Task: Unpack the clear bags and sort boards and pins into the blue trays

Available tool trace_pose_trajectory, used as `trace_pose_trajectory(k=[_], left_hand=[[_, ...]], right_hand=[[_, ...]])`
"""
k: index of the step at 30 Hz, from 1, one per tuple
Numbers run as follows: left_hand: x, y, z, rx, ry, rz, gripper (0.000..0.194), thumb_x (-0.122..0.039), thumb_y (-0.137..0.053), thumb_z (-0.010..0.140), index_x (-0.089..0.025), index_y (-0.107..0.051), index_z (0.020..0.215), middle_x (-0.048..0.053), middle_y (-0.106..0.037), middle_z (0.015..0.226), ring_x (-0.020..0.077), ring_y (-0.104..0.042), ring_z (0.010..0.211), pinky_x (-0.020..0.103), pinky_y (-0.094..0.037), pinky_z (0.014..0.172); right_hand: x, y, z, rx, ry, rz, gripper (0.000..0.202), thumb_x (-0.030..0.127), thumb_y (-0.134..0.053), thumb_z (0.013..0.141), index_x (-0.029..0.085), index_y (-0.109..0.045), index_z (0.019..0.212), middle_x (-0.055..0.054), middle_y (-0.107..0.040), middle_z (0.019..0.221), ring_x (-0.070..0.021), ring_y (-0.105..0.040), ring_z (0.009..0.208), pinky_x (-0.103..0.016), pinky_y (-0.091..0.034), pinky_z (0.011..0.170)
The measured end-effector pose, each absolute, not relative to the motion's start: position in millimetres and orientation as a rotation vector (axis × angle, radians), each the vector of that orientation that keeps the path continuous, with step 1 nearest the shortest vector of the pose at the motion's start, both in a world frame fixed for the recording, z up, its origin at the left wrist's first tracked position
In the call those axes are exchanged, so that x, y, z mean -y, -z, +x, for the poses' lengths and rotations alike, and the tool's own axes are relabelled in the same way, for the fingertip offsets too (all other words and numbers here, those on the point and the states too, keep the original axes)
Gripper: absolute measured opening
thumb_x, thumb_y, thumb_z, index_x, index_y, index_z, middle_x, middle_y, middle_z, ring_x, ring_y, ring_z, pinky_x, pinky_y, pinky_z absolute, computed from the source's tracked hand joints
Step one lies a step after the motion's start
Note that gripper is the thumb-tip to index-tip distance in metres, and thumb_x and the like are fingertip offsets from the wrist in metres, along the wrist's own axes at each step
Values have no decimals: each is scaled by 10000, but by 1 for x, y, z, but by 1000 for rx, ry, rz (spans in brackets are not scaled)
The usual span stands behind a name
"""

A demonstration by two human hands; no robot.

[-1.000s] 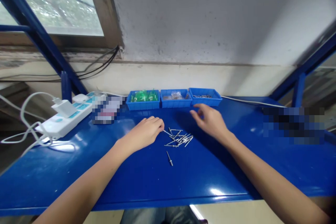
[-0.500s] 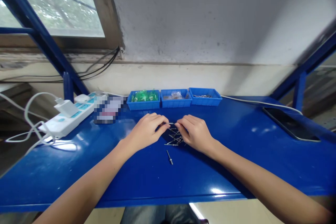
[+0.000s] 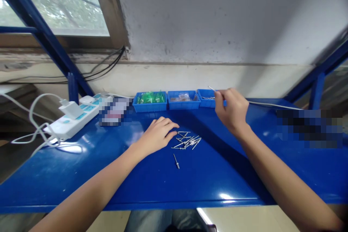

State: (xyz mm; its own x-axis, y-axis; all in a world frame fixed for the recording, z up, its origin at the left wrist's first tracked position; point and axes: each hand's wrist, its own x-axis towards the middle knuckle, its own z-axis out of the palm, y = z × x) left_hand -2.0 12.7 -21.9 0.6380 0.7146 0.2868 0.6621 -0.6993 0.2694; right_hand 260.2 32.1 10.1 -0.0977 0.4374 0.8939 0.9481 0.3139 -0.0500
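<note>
My right hand (image 3: 232, 109) is raised at the right blue bin (image 3: 208, 104), its fingers pinching a thin metal rivet (image 3: 211, 88) whose tip sticks out to the upper left. Several similar rivets lie in that bin. My left hand (image 3: 159, 134) rests at the left edge of a loose pile of rivets (image 3: 190, 141) on the blue table, thumb and fingers apart. Nothing shows between them. One single rivet (image 3: 176, 161) lies nearer the front, below the pile.
A left bin (image 3: 150, 107) holds green packets and a middle bin (image 3: 184, 105) clear bags. A white power strip (image 3: 73, 121) with cables and a blurred phone-like object (image 3: 114, 112) stand left. Another blurred dark object (image 3: 310, 127) lies right.
My right hand has moved up and right from the pile to the right bin, carrying a rivet. My left hand has stayed near the pile, and its fingers have opened.
</note>
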Motion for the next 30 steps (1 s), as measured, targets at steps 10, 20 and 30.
trace_pose_trajectory(k=[10,20,30], left_hand=[[-11,29,4,-1221,-579,2695,80,-183,-469,894,-190,-532,845,51,-570,1004,234,-454,1015,393,-382,815],[-2,12,8,-1048,-941,2537,137,-182,-408,925,-192,-542,900,23,-598,867,173,-483,839,311,-416,765],[0,13,8,-915,-958,2594,169,-157,-397,929,-187,-563,925,37,-594,859,173,-488,843,314,-410,783]], right_hand=[[-9,20,220,2216,13,-1299,296,357,-389,934,188,-589,793,-39,-615,743,-165,-543,729,-271,-371,679],[6,16,205,2137,-260,-1102,378,332,-352,943,188,-416,599,28,-430,543,-95,-397,502,-231,-282,530],[11,13,204,2060,-843,-956,423,362,-349,940,174,-463,579,29,-495,521,-85,-447,485,-214,-368,532]])
